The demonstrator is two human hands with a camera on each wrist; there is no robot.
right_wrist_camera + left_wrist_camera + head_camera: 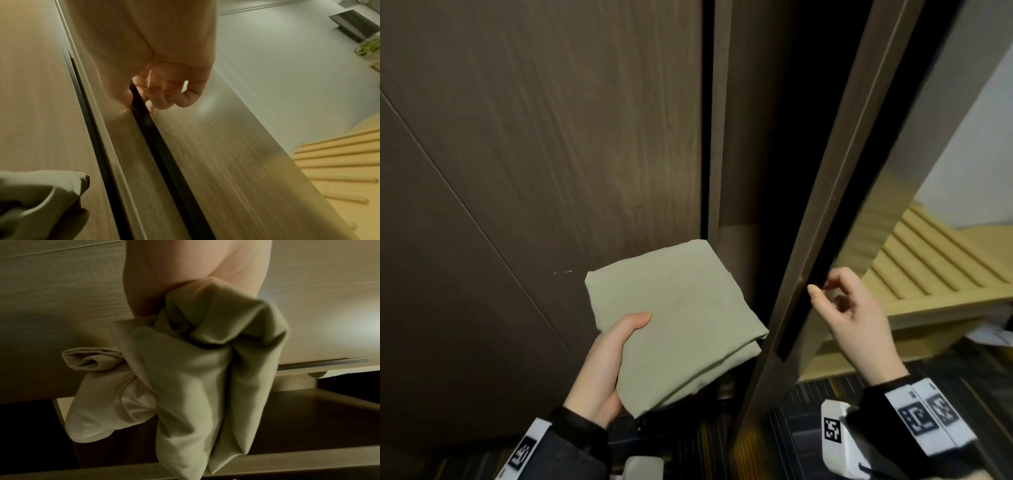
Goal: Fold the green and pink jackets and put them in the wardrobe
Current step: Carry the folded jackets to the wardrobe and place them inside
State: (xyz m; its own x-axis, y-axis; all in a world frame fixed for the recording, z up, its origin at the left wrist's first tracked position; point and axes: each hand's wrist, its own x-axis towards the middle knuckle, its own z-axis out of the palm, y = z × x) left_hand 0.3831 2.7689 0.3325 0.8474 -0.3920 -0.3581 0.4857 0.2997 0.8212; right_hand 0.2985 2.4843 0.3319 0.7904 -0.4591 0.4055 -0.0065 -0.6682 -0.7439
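My left hand (613, 356) grips the folded green jacket (674, 315) from below, with the thumb on top, in front of the wardrobe. In the left wrist view the green jacket (195, 386) hangs from the palm (185, 272), and a pale pink jacket (102, 402) is bunched beside it in the same grip. My right hand (822, 286) has its fingers curled into the dark handle groove on the edge of the wardrobe door (825, 171). The right wrist view shows those fingertips (156, 100) hooked in the groove (164, 154). The door stands partly open over a dark gap (756, 137).
A closed brown wardrobe panel (517, 137) fills the left side. A dark shelf (308, 410) lies inside the wardrobe below the jackets. Yellow slatted wood (928, 260) sits to the right of the door, and dark striped carpet (808, 394) is underfoot.
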